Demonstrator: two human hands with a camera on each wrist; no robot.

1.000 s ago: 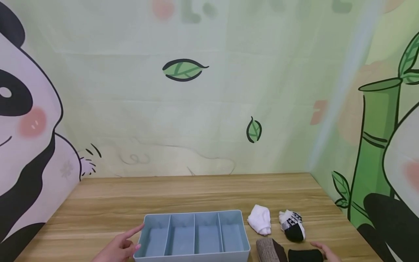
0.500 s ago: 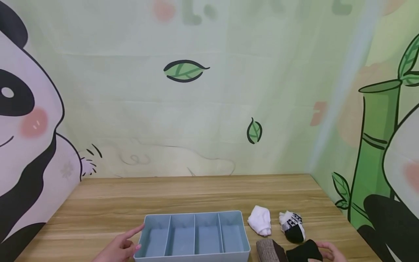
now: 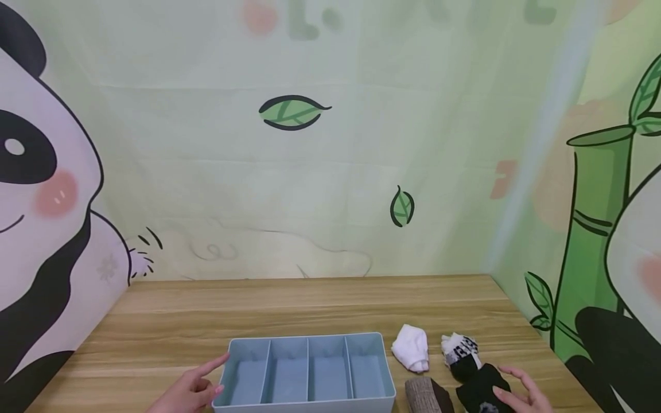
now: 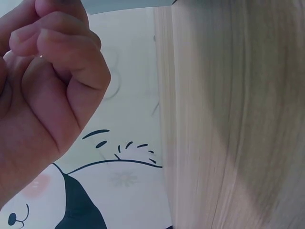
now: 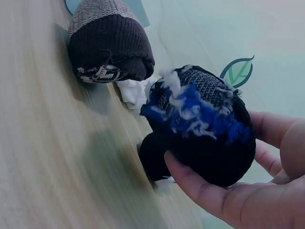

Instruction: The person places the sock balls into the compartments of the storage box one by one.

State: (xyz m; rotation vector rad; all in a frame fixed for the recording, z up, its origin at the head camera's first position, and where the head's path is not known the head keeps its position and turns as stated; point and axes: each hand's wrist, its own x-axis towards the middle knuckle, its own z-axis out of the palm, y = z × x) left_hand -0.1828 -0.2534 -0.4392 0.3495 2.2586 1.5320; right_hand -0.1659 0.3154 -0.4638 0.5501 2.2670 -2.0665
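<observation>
Sock in black (image 3: 481, 389) has risen, pinched by right hand (image 3: 525, 396); left hand (image 3: 187, 391) stays unclamped.

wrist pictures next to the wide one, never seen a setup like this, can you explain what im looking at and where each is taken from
There is no robot here, just a person's two bare hands. The wide picture comes from a camera worn on the head; the others come from cameras on each wrist, watching that hand's work. On the wooden table stands a blue-grey box with four compartments. The left hand is at its left end. To its right lie rolled cloth bundles, probably socks: a white bundle, a black-and-white bundle and a brown bundle. The right hand holds a black bundle; its wrist view shows blue and pale threads on it.
</observation>
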